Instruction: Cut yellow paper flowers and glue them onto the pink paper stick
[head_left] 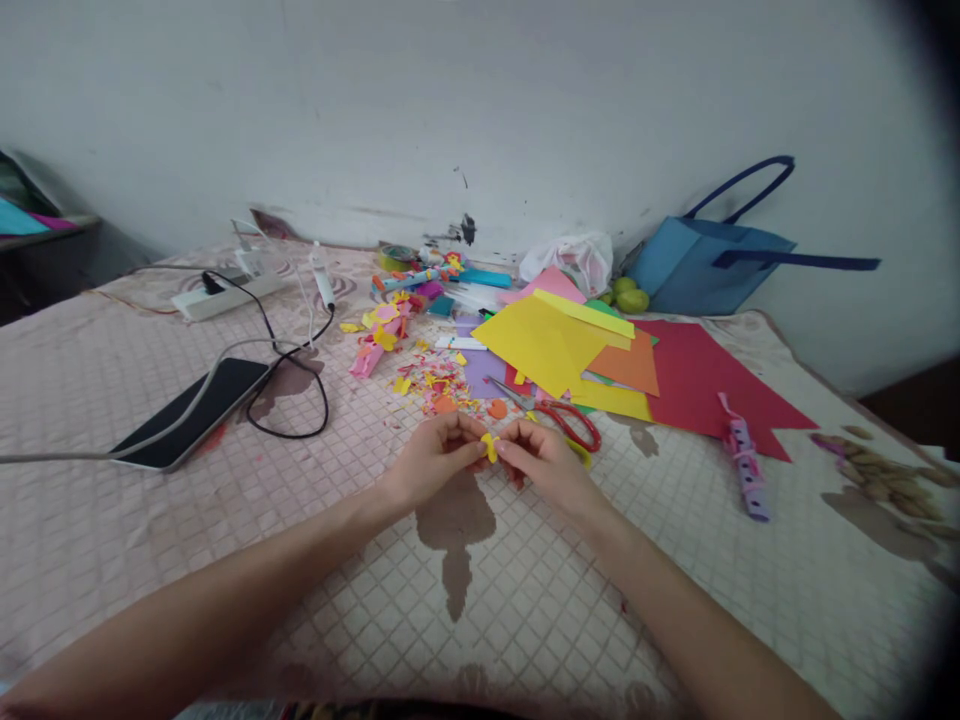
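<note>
A small yellow paper cutout (490,447), shaped like a flower or butterfly, is pinched between both my hands above the patterned tablecloth. My left hand (441,455) grips its left edge between thumb and fingertips. From the other side, my right hand (541,458) holds its right edge the same way. Just behind the right hand lie red-handled scissors (574,420), blades pointing to the back left. Tiny coloured paper scraps (435,382) are scattered beyond my left hand. An orange paper piece (496,408) rests close behind the cutout.
Coloured sheets, including a yellow one (551,345) and a red one (712,380), spread at the back right. A decorated purple paper roll (748,470) lies right, near brown pods (885,475). Left are a black tablet-like device (191,415), cables and a power strip (225,297). A blue bag (709,265) stands behind.
</note>
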